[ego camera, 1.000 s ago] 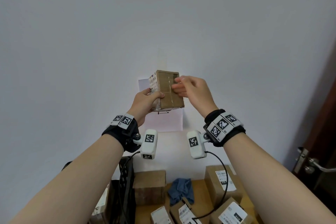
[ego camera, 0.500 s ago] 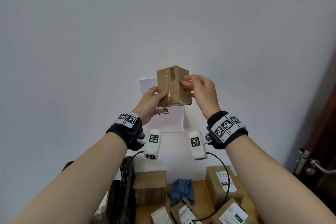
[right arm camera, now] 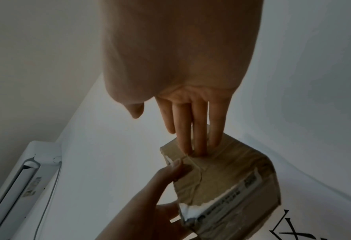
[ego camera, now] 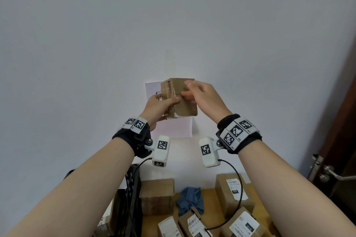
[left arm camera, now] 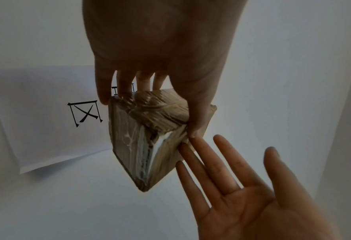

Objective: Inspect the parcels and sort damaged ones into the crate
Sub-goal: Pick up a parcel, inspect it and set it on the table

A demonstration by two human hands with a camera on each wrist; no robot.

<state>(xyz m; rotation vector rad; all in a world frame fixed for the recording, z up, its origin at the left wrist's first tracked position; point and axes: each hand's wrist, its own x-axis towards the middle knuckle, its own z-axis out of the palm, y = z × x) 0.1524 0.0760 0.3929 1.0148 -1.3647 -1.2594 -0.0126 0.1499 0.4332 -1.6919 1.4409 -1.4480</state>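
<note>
A small brown cardboard parcel (ego camera: 181,100) is held up in front of the white wall, tilted, with a barcode strip on its left face. My left hand (ego camera: 162,105) grips it from below and behind, thumb across the front. The right hand (ego camera: 200,95) lies against the right face with straight fingers. In the left wrist view the parcel (left arm camera: 148,139) shows wrinkled tape, and the right hand (left arm camera: 238,186) is flat with only its fingertips touching. In the right wrist view the parcel (right arm camera: 232,177) has a torn white label, under the straight right fingers (right arm camera: 193,138).
Below, a wooden table (ego camera: 210,204) carries several labelled parcels (ego camera: 231,192), a plain box (ego camera: 157,196) and a blue cloth (ego camera: 189,198). A black crate (ego camera: 131,198) stands at its left. A sheet of paper (ego camera: 179,129) hangs on the wall; a door handle (ego camera: 327,171) is at right.
The parcel has been turned in my hands, so the barcode face now points left. The right hand went from holding its side to lying flat against it.
</note>
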